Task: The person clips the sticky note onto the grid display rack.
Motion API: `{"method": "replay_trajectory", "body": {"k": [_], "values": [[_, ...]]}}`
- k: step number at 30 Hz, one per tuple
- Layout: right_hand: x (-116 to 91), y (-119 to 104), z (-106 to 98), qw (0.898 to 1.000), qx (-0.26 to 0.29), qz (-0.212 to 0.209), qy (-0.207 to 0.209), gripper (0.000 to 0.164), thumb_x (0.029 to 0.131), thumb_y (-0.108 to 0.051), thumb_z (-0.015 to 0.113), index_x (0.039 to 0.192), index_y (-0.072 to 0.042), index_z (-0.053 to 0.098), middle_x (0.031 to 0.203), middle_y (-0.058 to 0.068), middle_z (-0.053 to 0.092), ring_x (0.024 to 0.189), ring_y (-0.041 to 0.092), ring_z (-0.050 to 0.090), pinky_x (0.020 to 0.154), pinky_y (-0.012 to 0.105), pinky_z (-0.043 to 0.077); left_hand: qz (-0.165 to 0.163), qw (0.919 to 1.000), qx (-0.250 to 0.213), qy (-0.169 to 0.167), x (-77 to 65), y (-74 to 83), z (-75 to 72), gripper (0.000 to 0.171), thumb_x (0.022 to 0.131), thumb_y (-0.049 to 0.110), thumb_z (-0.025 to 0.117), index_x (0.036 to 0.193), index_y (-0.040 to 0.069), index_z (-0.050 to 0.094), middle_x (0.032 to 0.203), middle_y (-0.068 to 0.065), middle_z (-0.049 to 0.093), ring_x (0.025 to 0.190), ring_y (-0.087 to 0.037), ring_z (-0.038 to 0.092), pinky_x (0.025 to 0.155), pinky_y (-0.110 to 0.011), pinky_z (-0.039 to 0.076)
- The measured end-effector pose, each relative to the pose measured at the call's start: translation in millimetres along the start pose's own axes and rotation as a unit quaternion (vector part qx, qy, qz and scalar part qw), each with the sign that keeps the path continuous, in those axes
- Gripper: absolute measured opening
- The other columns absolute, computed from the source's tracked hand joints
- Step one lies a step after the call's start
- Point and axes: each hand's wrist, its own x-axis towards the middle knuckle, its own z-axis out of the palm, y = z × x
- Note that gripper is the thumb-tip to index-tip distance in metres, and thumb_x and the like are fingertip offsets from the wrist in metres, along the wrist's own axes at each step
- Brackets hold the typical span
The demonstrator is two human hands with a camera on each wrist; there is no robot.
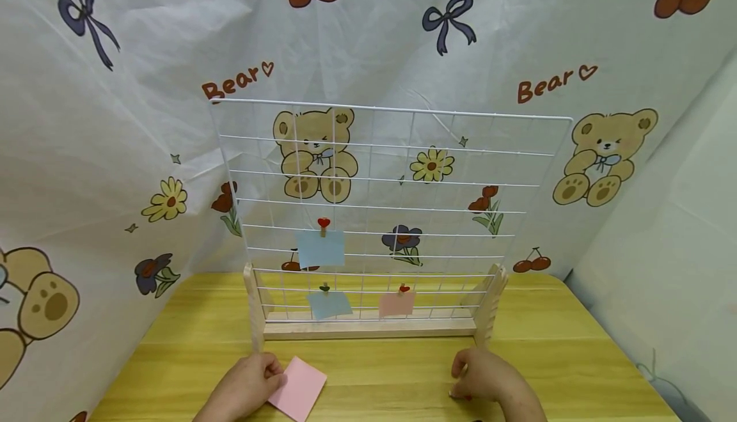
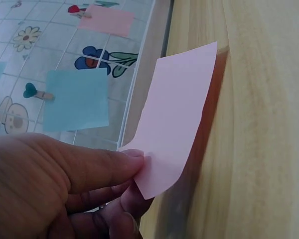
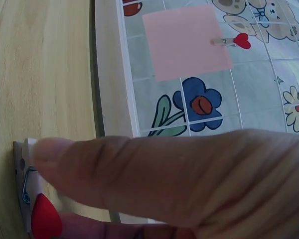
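Note:
My left hand (image 1: 244, 385) pinches a pink sticky note (image 1: 299, 391) by one corner between thumb and fingers. In the left wrist view the note (image 2: 177, 109) bends slightly and slants over the wooden table. My right hand (image 1: 496, 380) is low over the table at the right. Its thumb and a finger grip a small wooden clothespin (image 3: 26, 174) with a red heart (image 3: 46, 219) on it, seen at the lower left of the right wrist view. Most of the clothespin is hidden by the hand in the head view.
Behind both hands stands a white wire grid on a wooden base (image 1: 368, 330). An upper blue note (image 1: 320, 250), a lower blue note (image 1: 330, 307) and a pink note (image 1: 396, 305) hang from it by heart clothespins. A bear-print cloth (image 1: 368, 57) covers the back.

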Motion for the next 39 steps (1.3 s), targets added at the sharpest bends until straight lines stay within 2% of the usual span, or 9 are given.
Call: {"method": "replay_trajectory", "body": {"k": [6, 14, 21, 30, 39], "values": [[-2.3, -1.7, 0.6, 1.000, -0.005, 0.018, -0.025, 0.027, 0.075, -0.009, 0.088, 0.086, -0.012, 0.063, 0.073, 0.002, 0.057, 0.068, 0.020, 0.051, 0.063, 0.034, 0.040, 0.017, 0.9997, -0.019, 0.001, -0.9, -1.3, 1.2, 0.013, 0.089, 0.015, 0.076, 0.081, 0.013, 0.066, 0.070, 0.004, 0.058, 0.065, -0.012, 0.051, 0.060, -0.026, 0.039], [-1.7, 1.0, 5.2, 0.999, -0.005, -0.037, -0.027, 0.028, 0.071, 0.000, 0.085, 0.079, -0.010, 0.060, 0.068, 0.000, 0.052, 0.062, 0.018, 0.046, 0.059, 0.030, 0.036, 0.016, 0.9997, -0.015, 0.006, -1.7, -0.4, 2.2, 0.014, 0.089, 0.016, 0.077, 0.081, 0.013, 0.066, 0.069, 0.005, 0.058, 0.065, -0.012, 0.050, 0.061, -0.026, 0.039], [0.3, 4.9, 6.3, 0.997, -0.015, -0.067, -0.019, 0.026, 0.074, 0.000, 0.083, 0.074, -0.010, 0.059, 0.068, -0.001, 0.052, 0.060, 0.016, 0.045, 0.055, 0.026, 0.034, 0.008, 0.9998, -0.015, 0.008, -1.2, 2.0, 0.0, 0.013, 0.090, 0.016, 0.076, 0.082, 0.013, 0.066, 0.071, 0.005, 0.060, 0.067, -0.012, 0.051, 0.063, -0.027, 0.041], [1.6, 5.9, 6.7, 0.998, -0.012, -0.062, -0.018, 0.025, 0.074, 0.002, 0.082, 0.074, -0.010, 0.060, 0.070, 0.000, 0.054, 0.063, 0.018, 0.047, 0.056, 0.028, 0.035, 0.008, 0.9997, -0.023, 0.008, -0.8, 3.5, -0.9, 0.012, 0.090, 0.015, 0.075, 0.082, 0.014, 0.066, 0.071, 0.004, 0.059, 0.068, -0.013, 0.051, 0.063, -0.027, 0.040], [0.9, 3.9, 6.7, 0.998, -0.018, -0.059, -0.014, 0.025, 0.077, -0.005, 0.085, 0.073, -0.010, 0.060, 0.069, 0.000, 0.055, 0.063, 0.017, 0.049, 0.055, 0.028, 0.037, 0.004, 0.9997, -0.023, 0.004, 0.1, 4.7, 1.2, 0.011, 0.090, 0.015, 0.075, 0.083, 0.014, 0.067, 0.072, 0.004, 0.059, 0.069, -0.013, 0.051, 0.063, -0.027, 0.040]]}}
